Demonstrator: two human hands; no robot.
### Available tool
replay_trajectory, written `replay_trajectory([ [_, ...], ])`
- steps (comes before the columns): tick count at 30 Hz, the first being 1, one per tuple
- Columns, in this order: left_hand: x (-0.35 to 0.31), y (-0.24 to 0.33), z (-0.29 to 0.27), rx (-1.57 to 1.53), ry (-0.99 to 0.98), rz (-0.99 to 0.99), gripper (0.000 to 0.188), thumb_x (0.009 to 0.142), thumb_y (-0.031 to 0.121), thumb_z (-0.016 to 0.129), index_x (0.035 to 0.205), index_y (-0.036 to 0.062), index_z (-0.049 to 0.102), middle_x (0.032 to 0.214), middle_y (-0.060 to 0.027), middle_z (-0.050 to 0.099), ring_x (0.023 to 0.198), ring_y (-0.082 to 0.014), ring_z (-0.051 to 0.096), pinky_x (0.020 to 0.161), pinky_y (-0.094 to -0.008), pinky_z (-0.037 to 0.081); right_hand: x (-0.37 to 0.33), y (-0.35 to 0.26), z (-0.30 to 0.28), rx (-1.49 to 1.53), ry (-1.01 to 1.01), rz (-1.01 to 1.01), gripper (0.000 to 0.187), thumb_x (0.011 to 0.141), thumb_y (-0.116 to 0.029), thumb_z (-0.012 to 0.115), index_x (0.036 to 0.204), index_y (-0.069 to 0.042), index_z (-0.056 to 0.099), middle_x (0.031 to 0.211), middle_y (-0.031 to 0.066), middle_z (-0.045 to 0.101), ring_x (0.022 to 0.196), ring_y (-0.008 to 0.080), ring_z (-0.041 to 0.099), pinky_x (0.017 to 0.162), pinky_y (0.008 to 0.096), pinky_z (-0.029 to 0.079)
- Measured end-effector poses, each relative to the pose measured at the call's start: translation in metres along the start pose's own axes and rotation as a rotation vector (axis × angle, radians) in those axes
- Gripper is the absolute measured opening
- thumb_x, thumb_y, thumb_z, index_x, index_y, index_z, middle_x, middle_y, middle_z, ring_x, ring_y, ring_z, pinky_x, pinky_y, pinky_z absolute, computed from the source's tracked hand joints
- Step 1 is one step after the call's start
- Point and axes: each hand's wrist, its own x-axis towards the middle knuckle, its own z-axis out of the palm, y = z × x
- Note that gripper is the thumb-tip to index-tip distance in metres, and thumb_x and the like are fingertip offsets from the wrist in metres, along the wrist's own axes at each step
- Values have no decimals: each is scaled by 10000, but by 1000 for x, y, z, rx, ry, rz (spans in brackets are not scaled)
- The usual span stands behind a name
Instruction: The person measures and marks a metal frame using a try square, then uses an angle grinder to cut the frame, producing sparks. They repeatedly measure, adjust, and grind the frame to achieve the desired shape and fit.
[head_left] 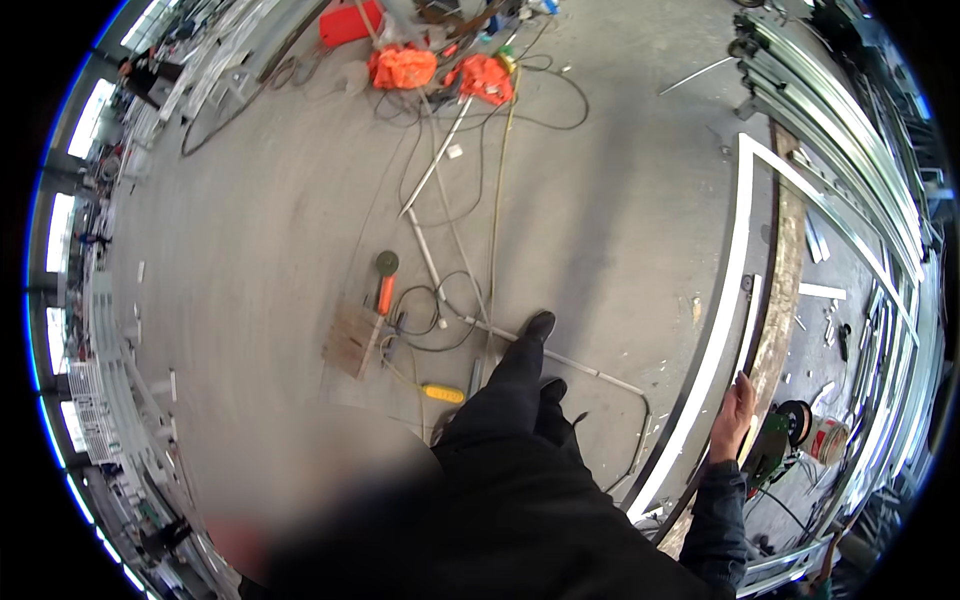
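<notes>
My right hand (735, 418) is at the right, closed around the lower end of a short, pale metal bar (750, 325). The bar points away from me, between a white rectangular frame (741, 215) and a long wooden beam (783, 270). How much of the bar continues under my palm is hidden. At the lower left edge, my left hand (238, 548) shows only as a reddish smear beside my dark sleeve. Its fingers cannot be made out.
An angle grinder (386, 280) lies by a wooden board (353, 340). Cables, a thin pipe (600, 375) and a yellow tool (443, 393) surround my feet. Orange bags (403, 68) lie farther off. Long metal profiles (830, 130) and a green machine (768, 450) stand right. People are at far left.
</notes>
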Motion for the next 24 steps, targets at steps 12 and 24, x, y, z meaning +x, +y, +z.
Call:
replay_trajectory([
  [12, 163, -105, -234, -136, 566, -96, 380, 911, 215, 632, 1259, 63, 650, 1045, -253, 734, 1028, -454, 693, 896, -528, 557, -167, 8, 207, -185, -870, 415, 457, 1007, -101, 606, 1458, -34, 586, 978, 68, 690, 856, 135, 650, 757, 299, 540],
  [24, 592, -186, -382, -147, 759, -120, 335, 874, 193, 707, 1142, -4, 671, 1087, -264, 729, 1041, -460, 692, 924, -501, 557, -292, 69, 447, -498, -1016, 655, 752, 1004, -421, 676, 1606, -73, 389, 1534, 332, 422, 1380, 487, 478, 1164, 499, 417],
])
